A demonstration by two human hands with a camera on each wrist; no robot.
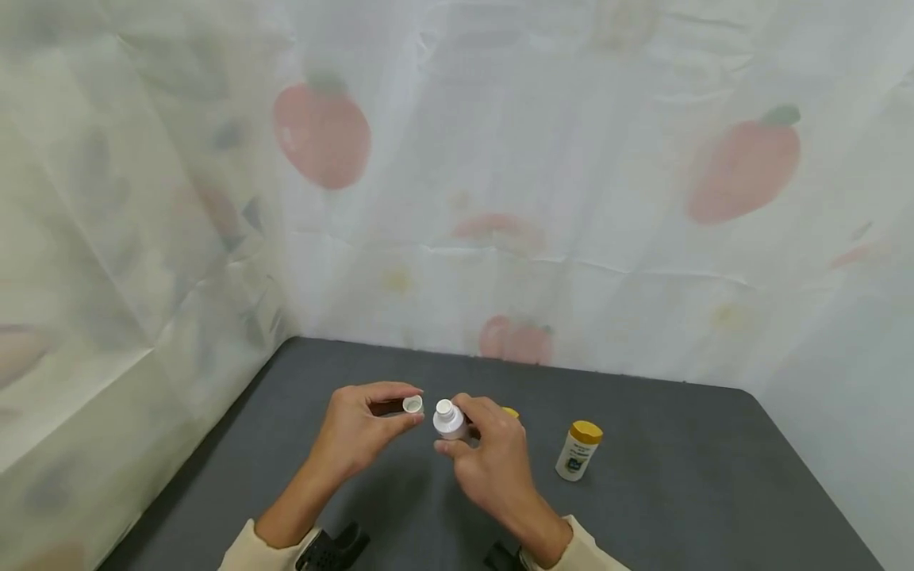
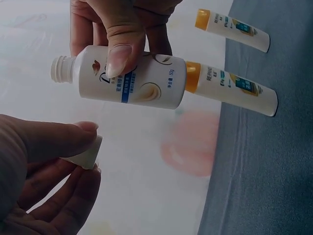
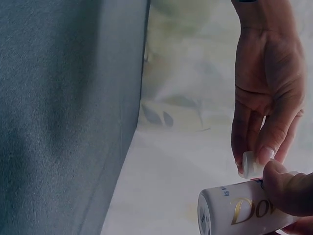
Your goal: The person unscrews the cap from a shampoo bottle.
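Upright, the white bottle (image 1: pixel 450 422) points its open neck toward the ceiling.

Two hands, left (image 1: pixel 357 432) and right (image 1: pixel 493 460), one open white bottle (image 1: pixel 450 420), one loose white cap (image 1: pixel 412 404), and two yellow-capped bottles, one (image 1: pixel 578 450) in plain view, one (image 1: pixel 510 412) mostly hidden.

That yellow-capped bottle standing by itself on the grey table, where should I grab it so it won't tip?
Take the yellow-capped bottle around its white body, below the cap, probably coming from the right side with the right hand once it is free. It stands upright and apart from the white bottle, so its round sides are open to fingers; the cap is narrow and high up, so pulling there could tip it.
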